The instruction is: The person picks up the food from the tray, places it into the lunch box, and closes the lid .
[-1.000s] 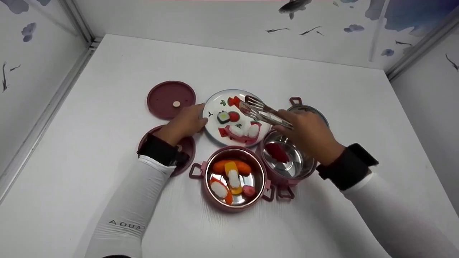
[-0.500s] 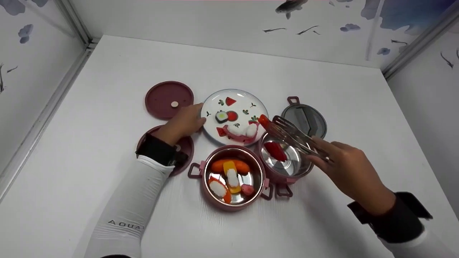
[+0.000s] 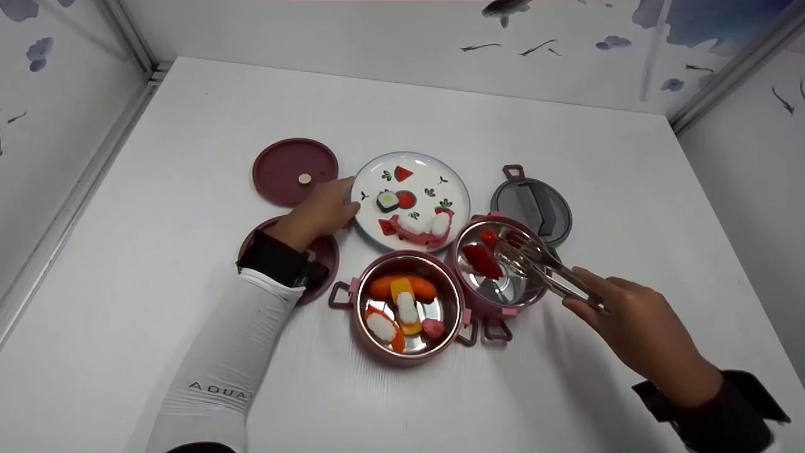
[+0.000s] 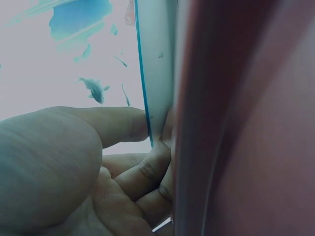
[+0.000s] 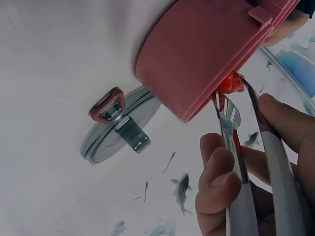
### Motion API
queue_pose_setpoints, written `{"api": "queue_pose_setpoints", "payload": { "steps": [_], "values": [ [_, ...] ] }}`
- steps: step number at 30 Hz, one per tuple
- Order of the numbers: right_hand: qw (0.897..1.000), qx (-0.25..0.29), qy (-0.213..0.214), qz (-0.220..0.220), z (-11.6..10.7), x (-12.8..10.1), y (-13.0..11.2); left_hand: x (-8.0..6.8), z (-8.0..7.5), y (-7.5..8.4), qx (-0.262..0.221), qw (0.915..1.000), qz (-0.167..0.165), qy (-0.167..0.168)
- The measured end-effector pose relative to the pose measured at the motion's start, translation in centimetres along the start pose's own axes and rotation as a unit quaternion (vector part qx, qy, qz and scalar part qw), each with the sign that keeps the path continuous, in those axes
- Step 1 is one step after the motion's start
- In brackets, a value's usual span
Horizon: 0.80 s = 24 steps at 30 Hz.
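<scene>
My left hand (image 3: 324, 211) grips the left rim of a white fruit-patterned plate (image 3: 434, 207); the left wrist view shows the thumb on one face and fingers behind the edge. On the plate lie a toy sushi roll (image 3: 388, 201) and pink-and-white sushi pieces (image 3: 412, 225). My right hand (image 3: 641, 327) holds metal tongs (image 3: 575, 283), slotted tips inside the right pink pot (image 3: 481, 303). A small red food piece (image 3: 488, 236) is at the tips, between them in the right wrist view (image 5: 230, 83). A dark red piece (image 3: 482, 260) lies in that pot.
A second pink pot (image 3: 402, 360) stands close on the left, holding a carrot (image 3: 380, 288), sushi pieces (image 3: 382, 326) and a pink piece (image 3: 433, 328). Dark red lids (image 3: 283, 167) lie at the left, one under my left wrist. A glass lid (image 3: 519, 204) lies behind the right pot.
My right hand has moved right and toward me, carrying the red piece in the tongs from the plate down into the right pot. The left hand stays on the plate.
</scene>
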State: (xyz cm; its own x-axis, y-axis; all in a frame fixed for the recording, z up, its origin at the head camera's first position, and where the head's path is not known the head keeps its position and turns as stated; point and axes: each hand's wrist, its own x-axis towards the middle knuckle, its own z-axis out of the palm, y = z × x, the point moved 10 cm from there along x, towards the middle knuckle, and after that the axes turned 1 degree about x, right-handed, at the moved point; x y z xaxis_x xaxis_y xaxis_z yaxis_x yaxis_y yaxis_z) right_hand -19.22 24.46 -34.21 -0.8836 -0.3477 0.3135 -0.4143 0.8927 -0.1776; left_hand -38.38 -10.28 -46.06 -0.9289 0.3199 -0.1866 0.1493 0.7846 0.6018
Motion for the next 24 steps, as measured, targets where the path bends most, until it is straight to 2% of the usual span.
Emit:
{"api": "queue_pose_setpoints", "payload": {
  "steps": [6,14,24],
  "values": [
    [1.000,0.005,-0.010,0.015,0.6,-0.2,0.5,-0.1,-0.1,0.1,-0.002,1.0000,0.004,0.000],
    [1.000,0.001,0.004,0.010,0.6,0.0,0.6,0.0,0.1,-0.1,-0.004,1.0000,0.004,0.000],
    [1.000,0.000,0.010,-0.003,0.6,1.8,-0.7,0.0,0.1,0.0,-0.007,1.0000,0.002,-0.001]
  ]
}}
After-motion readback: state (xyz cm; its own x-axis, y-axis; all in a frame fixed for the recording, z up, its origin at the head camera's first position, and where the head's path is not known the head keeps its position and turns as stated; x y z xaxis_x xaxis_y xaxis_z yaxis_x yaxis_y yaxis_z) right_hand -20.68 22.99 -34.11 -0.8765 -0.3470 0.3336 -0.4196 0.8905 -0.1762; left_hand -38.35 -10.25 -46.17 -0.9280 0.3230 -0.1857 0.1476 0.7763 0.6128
